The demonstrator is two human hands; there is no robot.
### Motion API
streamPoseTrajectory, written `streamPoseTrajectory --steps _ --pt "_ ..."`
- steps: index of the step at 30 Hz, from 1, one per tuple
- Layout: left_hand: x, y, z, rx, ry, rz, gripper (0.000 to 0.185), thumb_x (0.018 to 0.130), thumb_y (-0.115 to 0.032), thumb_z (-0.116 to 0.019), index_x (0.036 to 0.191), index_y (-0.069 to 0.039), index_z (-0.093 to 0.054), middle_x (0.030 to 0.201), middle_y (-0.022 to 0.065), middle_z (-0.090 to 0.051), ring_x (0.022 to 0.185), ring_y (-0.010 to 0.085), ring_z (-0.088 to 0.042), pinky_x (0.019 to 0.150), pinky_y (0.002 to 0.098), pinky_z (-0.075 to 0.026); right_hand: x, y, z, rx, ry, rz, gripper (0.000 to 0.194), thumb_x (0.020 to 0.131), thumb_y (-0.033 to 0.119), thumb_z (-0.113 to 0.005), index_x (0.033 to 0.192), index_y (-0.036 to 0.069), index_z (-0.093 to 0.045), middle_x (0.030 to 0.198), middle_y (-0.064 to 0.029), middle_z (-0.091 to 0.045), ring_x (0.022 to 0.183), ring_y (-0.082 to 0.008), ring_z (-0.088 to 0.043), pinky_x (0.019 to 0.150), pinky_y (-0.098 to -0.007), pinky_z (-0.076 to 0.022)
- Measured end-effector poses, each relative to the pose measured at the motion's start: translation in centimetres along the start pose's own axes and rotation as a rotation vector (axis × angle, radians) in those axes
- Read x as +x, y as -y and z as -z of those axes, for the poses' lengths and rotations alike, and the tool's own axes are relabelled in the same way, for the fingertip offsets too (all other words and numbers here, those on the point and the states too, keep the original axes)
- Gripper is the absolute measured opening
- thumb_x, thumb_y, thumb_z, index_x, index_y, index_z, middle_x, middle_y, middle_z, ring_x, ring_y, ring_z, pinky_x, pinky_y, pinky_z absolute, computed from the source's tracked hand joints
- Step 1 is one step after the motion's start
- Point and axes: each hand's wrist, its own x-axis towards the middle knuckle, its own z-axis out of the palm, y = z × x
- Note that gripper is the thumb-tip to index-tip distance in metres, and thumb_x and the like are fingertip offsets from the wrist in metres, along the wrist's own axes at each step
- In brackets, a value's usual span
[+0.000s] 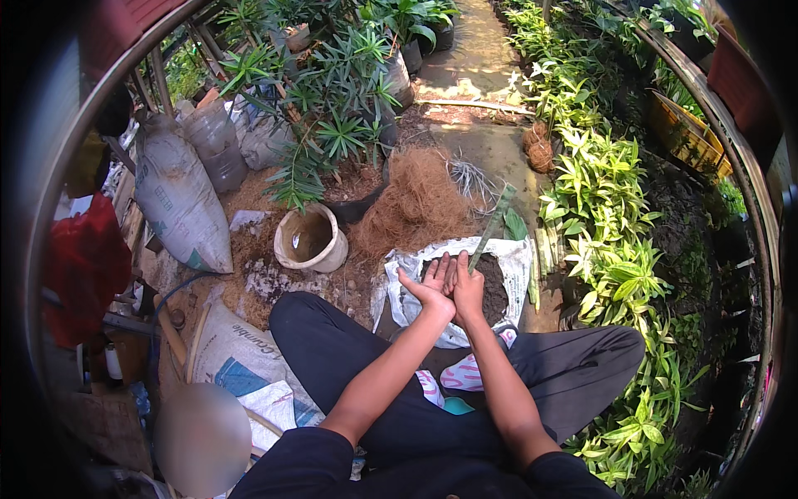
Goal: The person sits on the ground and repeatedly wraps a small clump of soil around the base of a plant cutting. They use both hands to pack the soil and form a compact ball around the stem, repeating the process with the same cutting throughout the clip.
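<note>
My left hand (pixel 430 290) is palm up with its fingers apart, against the side of my right hand (pixel 469 292). A flat greenish strip (pixel 492 224) rises from the right hand's grip and slants away to the upper right. Both hands are over dark moist soil (pixel 495 293), which lies on a white plastic sack (pixel 399 305) before my crossed legs. Part of the soil is hidden behind the hands. Just beyond the sack sits a heap of loose brown coconut fibre (pixel 418 199). A single green leaf (pixel 514 223) lies at the sack's far right corner.
Left of the fibre stands a round pot (pixel 340 252) with liquid inside. Filled sacks (pixel 177 193) crowd the left side. Pale strings (pixel 474 181), cut green stalks (pixel 548 249) and a fibre-wrapped bundle (pixel 538 148) lie ahead. Leafy plants (pixel 598 218) line the right.
</note>
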Motion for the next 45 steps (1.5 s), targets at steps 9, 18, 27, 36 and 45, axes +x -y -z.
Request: streamPoseTrajectory --steps 9,18,27,36,45 --pt "0.7 0.5 0.3 0.101 0.075 0.092 0.095 0.074 -0.085 -0.044 0.124 -0.004 -0.043 0.120 0.0151 -0.062 0.108 0.0297 -0.058 0.101 0.0462 -0.040 0.5 0.6 0.9 -0.064 -0.072 -0.082 0.050 0.097 0.050 -0.056 0.072 0.006 -0.058 0.064 0.0031 -0.053 0.056 -0.0062 -0.045 0.050 -0.0267 -0.0345" --pt "-0.9 -0.9 -2.0 0.245 0.209 0.290 0.083 0.079 -0.083 -0.034 0.104 -0.008 -0.057 0.100 0.0043 -0.062 0.096 0.0212 -0.060 0.093 0.0382 -0.046 1.1 2.4 1.8 -0.091 0.198 0.198 0.040 0.103 0.032 -0.049 0.111 -0.004 -0.064 0.098 -0.0113 -0.068 0.093 -0.0161 -0.064 0.086 -0.0299 -0.0490" --pt "0.8 -0.2 -0.7 0.292 0.114 0.244 0.077 0.077 -0.083 -0.039 0.090 -0.010 -0.059 0.075 0.0007 -0.058 0.072 0.0165 -0.054 0.067 0.0286 -0.044 1.1 0.6 1.7 -0.015 0.125 0.196 0.033 0.098 0.030 -0.060 0.080 0.002 -0.060 0.069 -0.0038 -0.061 0.060 -0.0102 -0.056 0.056 -0.0240 -0.0442" --pt "0.6 0.5 0.0 0.211 0.000 0.148 0.073 0.078 -0.076 -0.045 0.100 -0.007 -0.056 0.097 0.0099 -0.064 0.087 0.0241 -0.059 0.081 0.0373 -0.045 0.6 0.1 1.2 -0.254 -0.078 0.019 0.048 0.094 0.041 -0.063 0.064 0.005 -0.056 0.055 0.0011 -0.051 0.047 -0.0062 -0.045 0.044 -0.0253 -0.0338" --pt "1.5 -0.5 -1.0 0.678 0.243 0.035 0.070 0.092 -0.061 -0.040 0.128 -0.003 -0.053 0.115 0.0075 -0.063 0.096 0.0183 -0.058 0.090 0.0335 -0.042 2.6 2.0 3.8 -0.273 0.128 -0.104 0.053 0.100 0.052 -0.043 0.099 0.003 -0.062 0.079 -0.0039 -0.063 0.071 -0.0113 -0.058 0.067 -0.0272 -0.0469"
